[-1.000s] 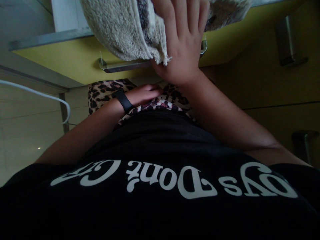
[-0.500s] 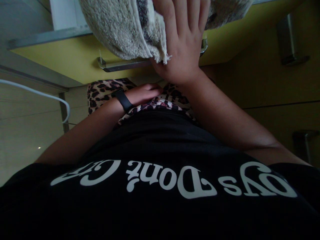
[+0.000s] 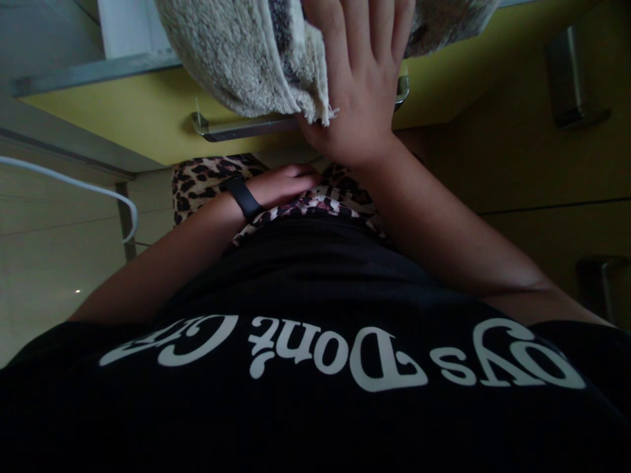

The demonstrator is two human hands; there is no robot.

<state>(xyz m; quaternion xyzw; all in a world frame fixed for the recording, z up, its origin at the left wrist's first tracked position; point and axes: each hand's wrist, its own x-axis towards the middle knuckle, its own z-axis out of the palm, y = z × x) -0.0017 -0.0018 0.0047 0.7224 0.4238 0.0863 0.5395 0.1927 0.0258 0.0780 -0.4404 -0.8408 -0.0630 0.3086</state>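
At the top of the head view, my right hand [image 3: 357, 85] presses on a grey-beige towel [image 3: 231, 59] with dark patches and a frayed edge. Its fingertips run past the frame's top edge, and the towel covers the thumb. Bunched cloth shows on both sides of this hand. My left hand [image 3: 290, 184], with a black band [image 3: 244, 198] at the wrist, rests low against my leopard-print bottoms [image 3: 197, 184]. Its fingers lie loosely on the fabric, partly hidden, and nothing shows in them.
Below the towel is a yellow drawer front [image 3: 133, 108] with a metal handle [image 3: 246, 128], under a grey counter edge [image 3: 98, 72]. Dark cabinet fronts with handles [image 3: 574, 85] stand at the right. A white cable [image 3: 73, 180] hangs at the left above the tiled floor [image 3: 44, 263].
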